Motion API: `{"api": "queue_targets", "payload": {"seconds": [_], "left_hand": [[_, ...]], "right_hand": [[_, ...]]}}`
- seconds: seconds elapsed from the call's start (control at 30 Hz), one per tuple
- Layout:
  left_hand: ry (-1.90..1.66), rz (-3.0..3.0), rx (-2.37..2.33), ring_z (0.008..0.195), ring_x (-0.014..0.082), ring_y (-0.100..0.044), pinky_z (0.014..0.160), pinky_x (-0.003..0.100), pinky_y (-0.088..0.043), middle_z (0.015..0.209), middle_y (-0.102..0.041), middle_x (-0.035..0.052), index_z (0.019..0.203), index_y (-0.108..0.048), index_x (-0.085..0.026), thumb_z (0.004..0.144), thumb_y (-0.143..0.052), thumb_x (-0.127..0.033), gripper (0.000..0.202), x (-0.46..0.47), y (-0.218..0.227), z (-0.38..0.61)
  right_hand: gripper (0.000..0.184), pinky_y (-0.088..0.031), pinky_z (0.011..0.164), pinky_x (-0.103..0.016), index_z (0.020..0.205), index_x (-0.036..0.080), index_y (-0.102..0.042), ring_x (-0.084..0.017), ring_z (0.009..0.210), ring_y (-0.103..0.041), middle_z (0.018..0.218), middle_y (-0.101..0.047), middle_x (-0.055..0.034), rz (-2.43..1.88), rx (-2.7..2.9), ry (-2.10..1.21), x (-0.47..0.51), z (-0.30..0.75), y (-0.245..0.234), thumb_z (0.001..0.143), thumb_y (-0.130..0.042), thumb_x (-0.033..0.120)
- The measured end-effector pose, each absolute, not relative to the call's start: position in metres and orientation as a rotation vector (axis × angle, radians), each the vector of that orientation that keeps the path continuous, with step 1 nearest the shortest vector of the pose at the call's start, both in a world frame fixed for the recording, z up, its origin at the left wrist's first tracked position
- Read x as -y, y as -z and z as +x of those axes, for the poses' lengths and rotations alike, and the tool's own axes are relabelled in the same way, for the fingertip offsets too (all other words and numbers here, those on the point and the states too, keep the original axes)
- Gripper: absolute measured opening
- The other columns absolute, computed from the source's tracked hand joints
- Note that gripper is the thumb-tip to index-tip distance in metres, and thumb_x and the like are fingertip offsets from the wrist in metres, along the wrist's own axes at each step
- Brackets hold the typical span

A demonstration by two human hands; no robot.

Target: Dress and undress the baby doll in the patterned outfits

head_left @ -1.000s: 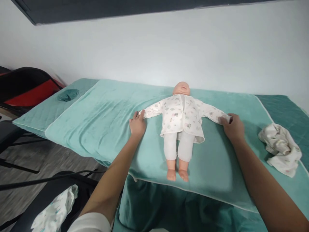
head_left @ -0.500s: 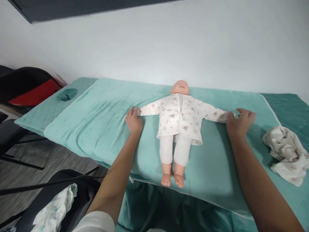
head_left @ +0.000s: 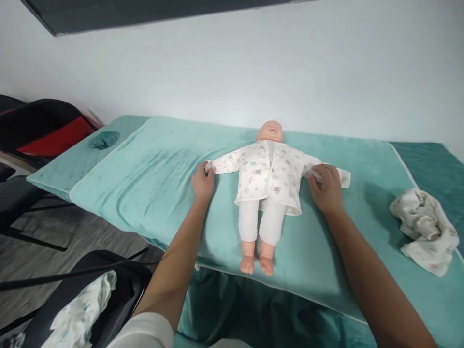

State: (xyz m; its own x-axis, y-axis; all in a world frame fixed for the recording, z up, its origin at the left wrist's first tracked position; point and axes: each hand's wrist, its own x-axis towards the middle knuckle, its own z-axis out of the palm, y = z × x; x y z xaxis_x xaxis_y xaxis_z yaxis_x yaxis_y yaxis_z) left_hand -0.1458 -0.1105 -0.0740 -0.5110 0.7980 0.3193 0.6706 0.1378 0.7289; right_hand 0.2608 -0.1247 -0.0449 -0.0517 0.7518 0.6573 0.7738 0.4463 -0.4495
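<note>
A baby doll lies on its back, arms spread, wearing a white printed baby jacket fastened at the front. Its lower legs and feet are bare below white cloth thighs. With fingers closed, my left hand pinches the cuff of the sleeve at the left of the picture. Over the other sleeve, my right hand has its fingers and thumb wrapped round the middle; the sleeve's flat end sticks out past my knuckles. Whether the doll's hands are inside the sleeves I cannot see.
Green velvety covers drape the massage bed, which has a face hole at its left end. A crumpled white cloth lies at the right. Left of the bed stand black chairs, one holding a printed cloth.
My right hand has moved left from the sleeve's end to its middle, uncovering the cuff. My left hand stays at the other cuff, its fingers drawn closer together.
</note>
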Motion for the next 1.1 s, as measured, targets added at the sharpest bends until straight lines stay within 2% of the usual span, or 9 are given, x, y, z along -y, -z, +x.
{"api": "queue_targets", "payload": {"seconds": [0.2, 0.37, 0.47, 0.6, 0.7, 0.77, 0.83, 0.93, 1.1], "left_hand": [[-1.573, 1.439, -1.972, 0.122, 0.021, -0.065, 0.11, 0.035, -0.048, 0.134, -0.07, 0.0075, 0.127, -0.068, -0.019, 0.095, -0.042, -0.024, 0.042, 0.106, 0.073, -0.146], [-1.576, 1.426, -2.014, 0.118, 0.0209, -0.066, 0.109, 0.037, -0.05, 0.127, -0.072, 0.0052, 0.125, -0.066, -0.02, 0.092, -0.039, -0.016, 0.044, 0.098, 0.077, -0.148], [-1.597, 1.457, -2.032, 0.129, 0.0218, -0.061, 0.117, 0.039, -0.045, 0.137, -0.067, 0.0072, 0.124, -0.066, -0.018, 0.085, -0.038, -0.006, 0.049, 0.097, 0.082, -0.149], [-1.604, 1.616, -2.067, 0.146, 0.0248, -0.045, 0.126, 0.043, -0.032, 0.151, -0.053, 0.0145, 0.124, -0.064, -0.016, 0.083, -0.042, -0.003, 0.048, 0.105, 0.081, -0.147], [-1.559, 1.706, -2.159, 0.149, 0.0268, -0.038, 0.126, 0.046, -0.03, 0.156, -0.045, 0.0155, 0.127, -0.063, -0.017, 0.086, -0.045, -0.006, 0.046, 0.115, 0.073, -0.14], [-1.536, 1.752, -2.123, 0.143, 0.0265, -0.045, 0.123, 0.044, -0.035, 0.148, -0.053, 0.0153, 0.126, -0.064, -0.017, 0.089, -0.046, -0.01, 0.042, 0.121, 0.068, -0.132], [-1.484, 1.752, -1.979, 0.127, 0.0261, -0.059, 0.115, 0.043, -0.044, 0.128, -0.066, 0.0145, 0.122, -0.066, -0.017, 0.093, -0.046, -0.018, 0.036, 0.126, 0.065, -0.121], [-1.371, 1.547, -1.714, 0.102, 0.0245, -0.069, 0.102, 0.042, -0.052, 0.102, -0.075, 0.0102, 0.108, -0.071, -0.018, 0.095, -0.051, -0.033, 0.029, 0.13, 0.06, -0.098], [-1.314, 0.919, -1.172, 0.099, 0.0235, -0.073, 0.096, 0.039, -0.057, 0.109, -0.078, 0.0106, 0.107, -0.073, -0.015, 0.088, -0.067, -0.05, 0.04, 0.133, 0.045, -0.056]], "right_hand": [[0.026, -0.048, 0.104, -0.051, 0.112, 0.02, -0.062, -0.03, 0.117, -0.058, 0.115, -0.063, -0.0154, -1.34, 1.799, 0.024, 0.122, 0.264, 0.047, 0.096, -0.052, 0.038], [0.029, -0.05, 0.1, -0.05, 0.11, 0.018, -0.063, -0.029, 0.113, -0.059, 0.112, -0.064, -0.016, -1.331, 1.795, 0.033, 0.122, 0.265, 0.048, 0.095, -0.051, 0.039], [0.027, -0.052, 0.095, -0.048, 0.099, 0.019, -0.064, -0.028, 0.104, -0.062, 0.106, -0.065, -0.0148, -1.46, 1.699, -0.047, 0.125, 0.264, 0.047, 0.093, -0.05, 0.042], [0.033, -0.057, 0.086, -0.051, 0.076, 0.023, -0.062, -0.028, 0.082, -0.067, 0.077, -0.067, -0.0097, -1.646, 1.448, -0.26, 0.131, 0.261, 0.048, 0.094, -0.05, 0.048], [0.027, -0.063, 0.083, -0.046, 0.075, 0.023, -0.066, -0.026, 0.079, -0.073, 0.078, -0.073, -0.0075, -1.585, 1.012, -0.755, 0.136, 0.254, 0.051, 0.087, -0.063, 0.047], [0.021, -0.066, 0.087, -0.042, 0.083, 0.022, -0.069, -0.025, 0.084, -0.075, 0.087, -0.076, -0.0072, -1.442, 0.815, -1.02, 0.137, 0.246, 0.052, 0.081, -0.073, 0.042], [0.023, -0.066, 0.089, -0.039, 0.09, 0.021, -0.069, -0.024, 0.087, -0.076, 0.091, -0.077, -0.0073, -1.297, 0.78, -1.198, 0.137, 0.237, 0.052, 0.078, -0.077, 0.038], [0.023, -0.066, 0.09, -0.04, 0.099, 0.02, -0.067, -0.024, 0.096, -0.076, 0.099, -0.077, -0.0083, -1.11, 0.812, -1.376, 0.135, 0.228, 0.049, 0.084, -0.071, 0.037], [0.022, -0.064, 0.096, -0.034, 0.111, 0.021, -0.068, -0.021, 0.112, -0.072, 0.116, -0.076, -0.0057, -0.928, 0.691, -1.571, 0.126, 0.217, 0.041, 0.093, -0.058, 0.028]]}}
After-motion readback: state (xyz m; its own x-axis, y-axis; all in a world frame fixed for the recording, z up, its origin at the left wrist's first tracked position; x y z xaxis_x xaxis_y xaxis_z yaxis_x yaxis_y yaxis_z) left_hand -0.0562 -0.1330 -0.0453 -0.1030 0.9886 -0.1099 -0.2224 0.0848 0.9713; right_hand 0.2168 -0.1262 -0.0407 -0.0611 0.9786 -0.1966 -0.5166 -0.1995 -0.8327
